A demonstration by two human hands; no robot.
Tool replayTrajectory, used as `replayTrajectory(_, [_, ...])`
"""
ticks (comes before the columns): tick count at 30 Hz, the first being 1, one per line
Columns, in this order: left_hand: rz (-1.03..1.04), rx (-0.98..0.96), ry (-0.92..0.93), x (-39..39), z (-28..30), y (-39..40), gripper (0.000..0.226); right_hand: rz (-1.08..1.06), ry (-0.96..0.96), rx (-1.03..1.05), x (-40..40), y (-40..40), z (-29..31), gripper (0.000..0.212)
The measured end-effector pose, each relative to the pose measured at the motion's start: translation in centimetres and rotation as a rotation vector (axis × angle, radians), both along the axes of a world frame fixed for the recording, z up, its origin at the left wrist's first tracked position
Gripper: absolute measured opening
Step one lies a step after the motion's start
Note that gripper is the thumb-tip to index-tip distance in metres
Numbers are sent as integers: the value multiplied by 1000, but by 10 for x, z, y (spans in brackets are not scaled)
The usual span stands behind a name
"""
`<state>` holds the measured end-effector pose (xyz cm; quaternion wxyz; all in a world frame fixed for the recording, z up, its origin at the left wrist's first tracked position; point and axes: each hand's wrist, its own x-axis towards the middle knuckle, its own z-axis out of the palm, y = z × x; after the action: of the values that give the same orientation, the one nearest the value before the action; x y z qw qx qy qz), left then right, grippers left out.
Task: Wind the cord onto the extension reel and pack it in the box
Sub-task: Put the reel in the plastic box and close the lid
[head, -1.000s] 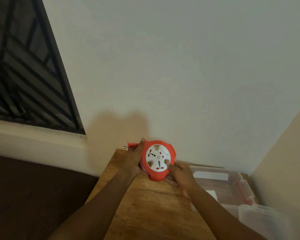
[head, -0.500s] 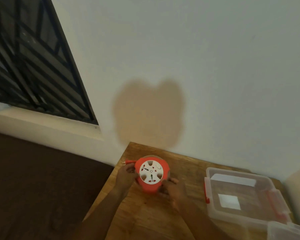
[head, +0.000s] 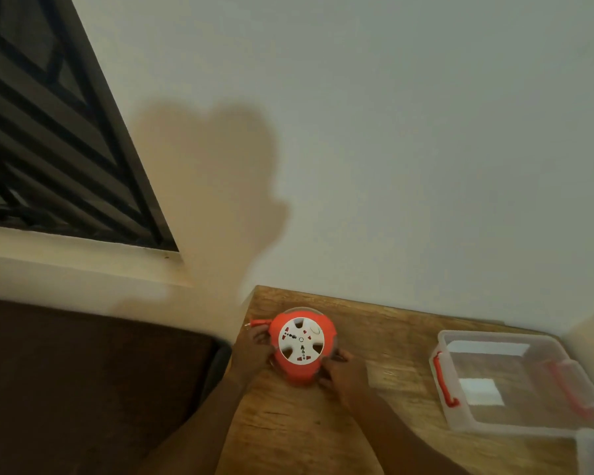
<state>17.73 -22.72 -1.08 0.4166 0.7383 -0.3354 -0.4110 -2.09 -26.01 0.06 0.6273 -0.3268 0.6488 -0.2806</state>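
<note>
Head view — both hands grip reel (head: pixel 300 347)

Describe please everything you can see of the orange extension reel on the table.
The extension reel is a round orange housing, plastic by its look, with a white disc on its face that carries cut-outs and small dark and red socket marks. It sits on the wooden table, near the table's left edge, face turned up toward the camera. The left hand holds its left side, the right hand its lower right. An orange plug sticks out at upper left. No loose cord shows.
</note>
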Motion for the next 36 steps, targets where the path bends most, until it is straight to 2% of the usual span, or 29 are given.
replayTrajectory(5, [16, -50, 46, 1, -12, 1, 28, -26, 221, -108, 11, 2, -3, 46])
replayTrajectory(7, [12, -66, -4, -2, -13, 0, 30, 4, 326, -153, 8, 5, 0, 42])
replayTrajectory(10, [43, -93, -190, -11, -12, 0, 21, 24, 314, -168, -3, 15, 4, 25])
replayTrajectory(12, [43, -132, -399, -22, -17, 1, 14, 56, 282, -187, -18, 22, -3, 30])
replayTrajectory(14, [1, -97, -589, -35, -22, 1, 24, 107, 295, -210, -40, 31, -13, 40])
replayTrajectory(15, [-19, -85, -619, -45, -22, -1, 31, 110, 299, -204, -53, 37, -15, 38])
replayTrajectory(18, [-173, -156, -556, -88, -11, -5, 32, 47, 274, -217, -92, 62, 1, 15])
replayTrajectory(22, [-370, -223, -323, -163, 2, -14, 27, -63, 161, -239, -159, 99, 22, 23])
replayTrajectory(24, [-393, -204, -209, -203, 9, -19, 32, -127, 166, -274, -197, 115, 33, 25])
replayTrajectory(27, [-351, -149, -12, -262, 22, -25, 33, -266, 288, -401, -268, 130, 56, 18])
replayTrajectory(31, [-345, -71, 125, -312, 42, -34, 27, -490, 425, -525, -361, 133, 80, 14])
replayTrajectory(33, [-346, -43, 133, -322, 45, -40, 28, -515, 545, -585, -403, 131, 81, 27])
replayTrajectory(36, [-303, 23, 112, -327, 51, -43, 33, -426, 715, -536, -453, 127, 72, 50])
